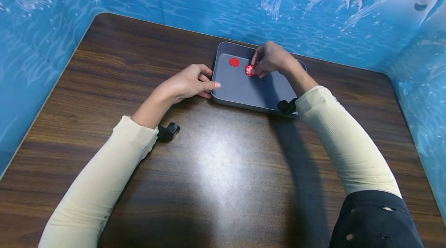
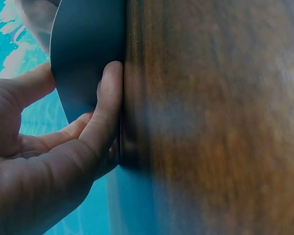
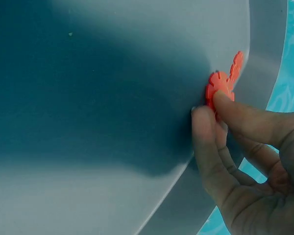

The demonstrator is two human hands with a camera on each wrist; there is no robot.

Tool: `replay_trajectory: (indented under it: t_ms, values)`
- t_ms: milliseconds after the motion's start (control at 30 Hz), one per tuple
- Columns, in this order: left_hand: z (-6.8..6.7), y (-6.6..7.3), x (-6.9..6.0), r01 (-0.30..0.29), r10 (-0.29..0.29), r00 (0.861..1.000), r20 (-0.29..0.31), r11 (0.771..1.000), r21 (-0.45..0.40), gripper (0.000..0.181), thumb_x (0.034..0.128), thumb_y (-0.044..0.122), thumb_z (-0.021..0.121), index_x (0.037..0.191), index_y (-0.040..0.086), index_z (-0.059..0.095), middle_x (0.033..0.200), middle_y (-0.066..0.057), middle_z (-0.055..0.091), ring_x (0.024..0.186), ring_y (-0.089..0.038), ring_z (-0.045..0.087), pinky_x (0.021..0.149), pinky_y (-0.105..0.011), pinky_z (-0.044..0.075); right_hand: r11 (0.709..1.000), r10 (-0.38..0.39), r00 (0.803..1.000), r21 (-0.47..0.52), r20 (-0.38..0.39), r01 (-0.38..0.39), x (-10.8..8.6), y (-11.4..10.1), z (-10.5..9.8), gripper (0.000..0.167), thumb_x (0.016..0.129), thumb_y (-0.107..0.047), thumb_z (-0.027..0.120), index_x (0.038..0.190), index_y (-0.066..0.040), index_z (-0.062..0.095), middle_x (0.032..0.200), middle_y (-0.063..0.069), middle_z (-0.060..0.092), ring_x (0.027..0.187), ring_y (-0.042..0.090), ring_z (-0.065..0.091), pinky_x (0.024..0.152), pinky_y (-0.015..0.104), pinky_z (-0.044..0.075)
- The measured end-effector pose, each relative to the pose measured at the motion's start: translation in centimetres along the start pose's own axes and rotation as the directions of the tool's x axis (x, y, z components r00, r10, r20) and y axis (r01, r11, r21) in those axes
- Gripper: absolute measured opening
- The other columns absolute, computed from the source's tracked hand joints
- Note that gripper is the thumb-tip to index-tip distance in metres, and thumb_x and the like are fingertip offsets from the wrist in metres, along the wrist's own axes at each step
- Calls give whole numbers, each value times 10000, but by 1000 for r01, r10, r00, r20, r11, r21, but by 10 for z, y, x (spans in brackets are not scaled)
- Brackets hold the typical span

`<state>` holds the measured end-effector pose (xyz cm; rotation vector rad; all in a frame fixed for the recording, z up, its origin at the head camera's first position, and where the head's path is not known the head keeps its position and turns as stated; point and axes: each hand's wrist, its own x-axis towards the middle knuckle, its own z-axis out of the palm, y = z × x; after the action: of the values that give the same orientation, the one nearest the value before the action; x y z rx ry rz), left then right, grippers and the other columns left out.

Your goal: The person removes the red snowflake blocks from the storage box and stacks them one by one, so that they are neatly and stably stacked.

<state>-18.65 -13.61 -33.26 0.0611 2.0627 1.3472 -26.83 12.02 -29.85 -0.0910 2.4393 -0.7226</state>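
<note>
A grey shallow tray [image 1: 237, 91] lies on the table. My left hand [image 1: 191, 81] holds its left edge, the thumb over the rim. In the left wrist view, fingers [image 2: 110, 93] of that hand press against the tray's outer wall [image 2: 85, 39]. Over the tray, my right hand [image 1: 273, 59] pinches a red notched disc [image 1: 249, 70] between thumb and fingertips. Another flat red notched disc [image 1: 234, 62] rests on the tray floor to its left. The right wrist view shows the pinched disc [image 3: 216, 84] with a second red piece [image 3: 236, 66] behind it; whether they touch I cannot tell.
A dark wood-grain table [image 1: 139, 194] extends around the tray. Close behind the tray hangs a blue sea-print backdrop [image 1: 195, 0] with dolphins. Black wrist cameras [image 1: 168, 132] sit under both cream sleeves [image 1: 101, 178].
</note>
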Motion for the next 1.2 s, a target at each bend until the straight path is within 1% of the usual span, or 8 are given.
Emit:
replay_trajectory:
  t_ms: [133,233,367,533,767,933,1033,1200]
  values:
    - [0,0,1,0,0,1000,0,1000,6,731,1096,274,648,1678,34,275,1398,-199,530,1251,-377,710,1162,-442,563,995,-7,1000,96,26,4,-2,4,-2,184,991,-8,754,1134,48,654,966,87,686,717,88,757,785,299,693]
    - [1,0,1,0,0,1000,-1,1000,8,731,1096,274,648,1678,36,275,1401,-199,526,1254,-376,708,1166,-442,560,989,-10,999,151,40,4,-5,7,-5,191,1005,-6,733,1159,54,637,1011,98,657,735,90,756,786,295,693]
    - [0,0,0,-3,3,1000,1,1000,10,733,1098,271,646,1681,35,270,1414,-205,521,1259,-380,706,1164,-445,561,982,-7,999,186,50,-3,-7,11,-11,199,1006,-1,727,1172,54,632,1023,91,654,749,93,758,795,302,694]
    - [1,0,0,-4,4,1000,-1,1000,11,726,1099,271,644,1678,35,275,1407,-204,521,1260,-382,705,1162,-446,563,983,12,999,183,46,-20,-9,18,-17,208,1006,-4,729,1182,51,631,966,55,676,740,90,763,812,315,695]
    - [1,-1,0,-6,6,1000,-1,1000,7,711,1101,263,642,1670,28,286,1391,-202,525,1258,-380,705,1151,-445,571,981,42,999,190,27,-47,-17,28,-28,230,1013,0,719,1217,49,625,1009,81,702,754,108,777,846,344,695]
    - [0,-2,0,-9,9,1000,-2,1000,-1,702,1104,248,637,1666,17,286,1378,-203,530,1259,-386,704,1139,-446,580,980,63,998,189,26,-67,-23,38,-38,238,1027,-21,707,1237,42,615,1007,56,728,771,109,779,861,339,693]
    - [0,-2,0,-12,12,1000,-1,1000,-10,703,1103,237,636,1666,7,282,1367,-204,532,1261,-393,702,1131,-446,586,981,80,997,173,23,-83,-27,45,-45,234,1046,-46,688,1252,34,614,996,49,734,780,115,787,870,341,692]
    - [1,-1,1,-19,18,1000,-2,1000,-24,710,1100,226,642,1663,-9,280,1346,-203,539,1258,-405,700,1112,-449,599,987,109,994,120,8,-109,-36,60,-59,252,1069,-88,664,1291,19,611,1043,50,723,834,109,803,883,346,690]
